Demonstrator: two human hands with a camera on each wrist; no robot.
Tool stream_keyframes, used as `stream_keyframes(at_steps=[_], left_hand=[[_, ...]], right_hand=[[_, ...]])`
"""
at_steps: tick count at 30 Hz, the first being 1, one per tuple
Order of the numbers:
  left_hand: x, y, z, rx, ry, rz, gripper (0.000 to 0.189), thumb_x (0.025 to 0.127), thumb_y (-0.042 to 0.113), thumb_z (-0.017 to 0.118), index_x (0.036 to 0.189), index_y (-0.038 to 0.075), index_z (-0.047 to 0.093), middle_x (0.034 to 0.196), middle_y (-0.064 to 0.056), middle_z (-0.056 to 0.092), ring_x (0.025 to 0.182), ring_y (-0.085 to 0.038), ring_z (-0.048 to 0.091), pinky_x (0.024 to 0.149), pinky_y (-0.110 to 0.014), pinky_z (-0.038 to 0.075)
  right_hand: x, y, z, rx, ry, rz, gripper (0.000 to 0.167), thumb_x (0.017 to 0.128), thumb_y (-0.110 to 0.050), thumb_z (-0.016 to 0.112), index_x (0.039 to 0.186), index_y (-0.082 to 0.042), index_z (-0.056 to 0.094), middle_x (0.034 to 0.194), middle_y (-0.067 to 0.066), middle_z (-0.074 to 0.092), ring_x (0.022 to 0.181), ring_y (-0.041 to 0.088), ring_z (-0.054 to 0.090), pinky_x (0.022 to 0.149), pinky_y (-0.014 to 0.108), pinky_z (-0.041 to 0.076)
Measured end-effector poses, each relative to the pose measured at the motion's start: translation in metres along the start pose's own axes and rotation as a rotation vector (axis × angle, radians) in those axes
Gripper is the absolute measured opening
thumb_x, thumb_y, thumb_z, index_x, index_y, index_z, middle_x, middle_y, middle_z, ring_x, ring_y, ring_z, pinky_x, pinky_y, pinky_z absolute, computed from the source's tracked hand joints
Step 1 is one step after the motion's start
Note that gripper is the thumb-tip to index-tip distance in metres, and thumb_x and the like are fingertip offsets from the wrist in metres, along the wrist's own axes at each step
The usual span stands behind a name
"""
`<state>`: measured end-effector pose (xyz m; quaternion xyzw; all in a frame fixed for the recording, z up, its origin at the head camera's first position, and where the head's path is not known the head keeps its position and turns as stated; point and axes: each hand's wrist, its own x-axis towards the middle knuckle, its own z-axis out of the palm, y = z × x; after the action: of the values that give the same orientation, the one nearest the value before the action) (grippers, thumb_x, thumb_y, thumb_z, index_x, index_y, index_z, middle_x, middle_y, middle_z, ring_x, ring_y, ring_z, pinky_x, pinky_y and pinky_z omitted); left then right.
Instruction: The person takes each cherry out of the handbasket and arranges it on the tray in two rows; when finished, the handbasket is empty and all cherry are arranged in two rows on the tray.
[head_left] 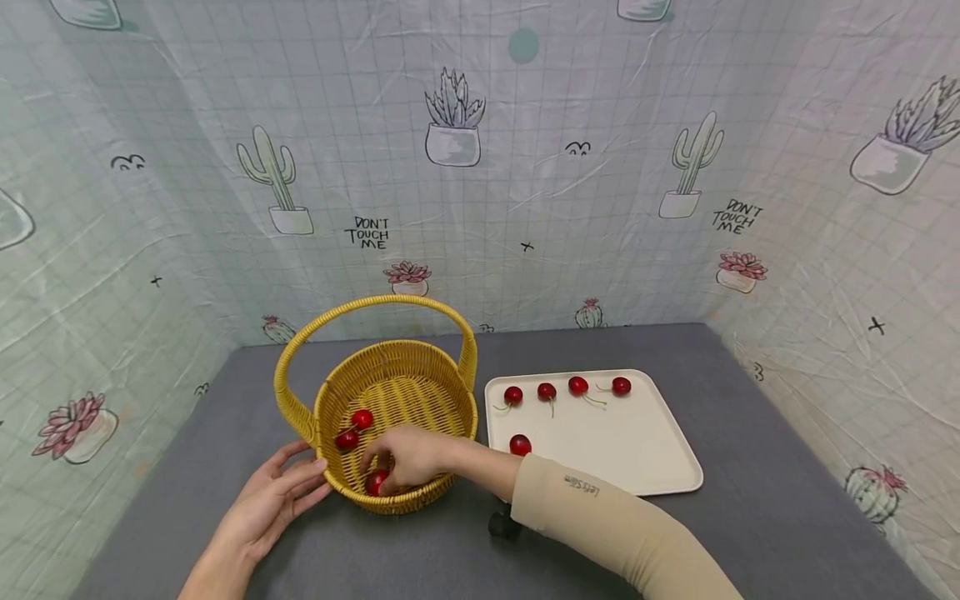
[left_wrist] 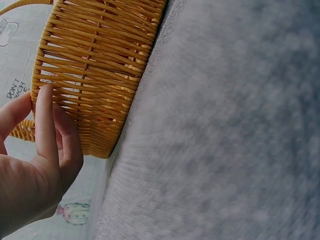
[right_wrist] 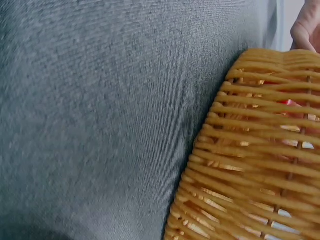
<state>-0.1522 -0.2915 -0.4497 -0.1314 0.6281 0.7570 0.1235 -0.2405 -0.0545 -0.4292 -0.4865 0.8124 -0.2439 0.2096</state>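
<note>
A yellow woven basket point(head_left: 397, 354) with a tall arched handle stands left of centre. Inside it lie two red cherries, one cherry point(head_left: 362, 418) slightly behind the other point(head_left: 347, 439). My right hand point(head_left: 412, 457) reaches down into the basket with fingers bent, pinching a third cherry point(head_left: 377, 482) near the front wall. The right wrist view shows only the basket's outer wall point(right_wrist: 250, 165), with a bit of red through the weave. My left hand point(head_left: 266, 504) touches the basket's left side near the handle's foot; its fairly straight fingers point(left_wrist: 46, 125) rest against the rim and wall.
A cream rectangular tray point(head_left: 600, 450) lies to the right of the basket. Along its back edge is a row of several stemmed cherries point(head_left: 547, 391), with another cherry point(head_left: 520, 445) near its left side. A small black object point(head_left: 504, 523) shows below the right forearm. Patterned cloth walls surround the grey tabletop.
</note>
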Motion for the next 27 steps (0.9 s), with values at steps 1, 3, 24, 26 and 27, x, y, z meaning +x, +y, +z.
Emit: stream_keyframes(at_steps=[1, 3, 24, 26, 27], left_hand=[[0.000, 0.000, 0.000, 0.000, 0.000, -0.002, 0.080, 0.105, 0.014, 0.063, 0.162, 0.006, 0.007, 0.129, -0.008, 0.058, 0.111, -0.017, 0.067, 0.098, -0.038, 0.056], [0.000, 0.000, 0.000, 0.000, -0.001, -0.005, 0.081, 0.105, 0.014, 0.063, 0.162, 0.006, 0.007, 0.129, -0.008, 0.058, 0.111, -0.018, 0.067, 0.098, -0.038, 0.056], [0.000, -0.001, -0.002, -0.008, -0.009, -0.008, 0.082, 0.105, 0.014, 0.062, 0.163, 0.007, 0.005, 0.127, -0.004, 0.060, 0.112, -0.017, 0.066, 0.099, -0.038, 0.055], [0.000, -0.001, -0.002, -0.009, -0.010, -0.008, 0.082, 0.105, 0.014, 0.063, 0.163, 0.007, 0.005, 0.127, -0.004, 0.060, 0.112, -0.017, 0.066, 0.099, -0.038, 0.055], [0.000, -0.001, -0.002, -0.010, -0.010, -0.008, 0.082, 0.105, 0.014, 0.063, 0.163, 0.007, 0.005, 0.127, -0.004, 0.060, 0.112, -0.017, 0.066, 0.099, -0.038, 0.055]], right_hand=[[-0.001, 0.001, -0.001, 0.001, 0.010, -0.006, 0.028, 0.091, -0.012, 0.081, 0.118, -0.011, 0.074, 0.089, -0.010, 0.066, 0.080, -0.001, 0.058, 0.069, 0.012, 0.048], [-0.005, 0.002, -0.004, 0.005, 0.037, -0.021, 0.026, 0.091, -0.015, 0.082, 0.116, -0.013, 0.075, 0.086, -0.011, 0.065, 0.079, -0.001, 0.058, 0.068, 0.012, 0.048], [-0.053, 0.002, -0.039, 0.217, 0.275, -0.096, 0.023, 0.093, -0.020, 0.081, 0.112, -0.014, 0.071, 0.099, -0.012, 0.067, 0.091, 0.001, 0.063, 0.079, 0.018, 0.055], [-0.060, 0.002, -0.041, 0.245, 0.286, -0.089, 0.023, 0.093, -0.020, 0.081, 0.113, -0.014, 0.071, 0.100, -0.013, 0.067, 0.093, 0.001, 0.063, 0.081, 0.018, 0.055], [-0.063, 0.002, -0.043, 0.265, 0.290, -0.082, 0.024, 0.092, -0.019, 0.081, 0.114, -0.014, 0.071, 0.100, -0.013, 0.068, 0.094, 0.002, 0.064, 0.081, 0.019, 0.056]])
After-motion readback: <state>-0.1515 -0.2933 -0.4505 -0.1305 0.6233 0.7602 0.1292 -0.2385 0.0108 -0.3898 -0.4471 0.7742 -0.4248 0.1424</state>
